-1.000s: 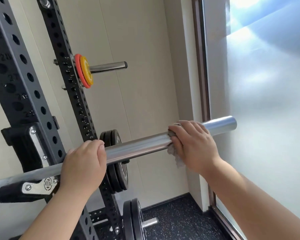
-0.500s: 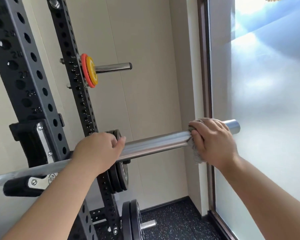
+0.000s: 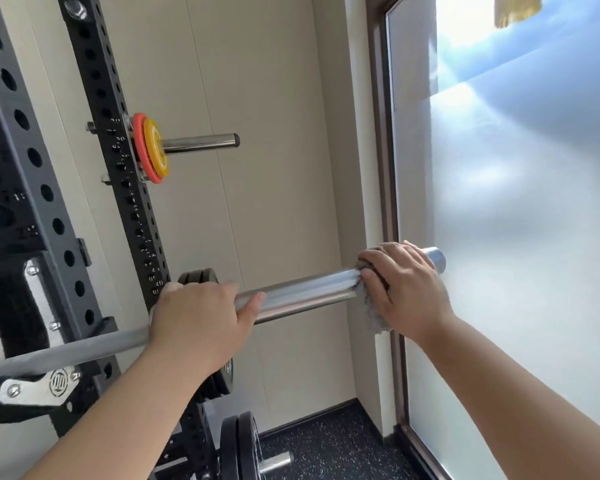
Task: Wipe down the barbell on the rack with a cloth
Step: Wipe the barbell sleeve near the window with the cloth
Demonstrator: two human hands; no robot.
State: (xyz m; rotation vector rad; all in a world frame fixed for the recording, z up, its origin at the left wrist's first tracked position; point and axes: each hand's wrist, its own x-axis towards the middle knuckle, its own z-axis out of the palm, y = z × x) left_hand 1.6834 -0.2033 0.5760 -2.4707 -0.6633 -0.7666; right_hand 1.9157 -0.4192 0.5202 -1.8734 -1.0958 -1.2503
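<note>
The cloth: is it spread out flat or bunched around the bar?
Bunched around the bar: the right hand grips the cloth on it, one end hanging below.

One wide-angle view, worn on the person's head, faces forward and slightly down. Both forearms enter from the bottom edge. It sits close: the barbell (image 3: 302, 294) crosses mid-frame, the rack (image 3: 21, 188) fills the left, a window (image 3: 516, 237) the right, the floor (image 3: 326, 441) bottom centre.

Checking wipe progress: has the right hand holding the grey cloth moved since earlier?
Yes: the right hand and its grey cloth slid outward along the steel barbell, nearer its free end.
</note>
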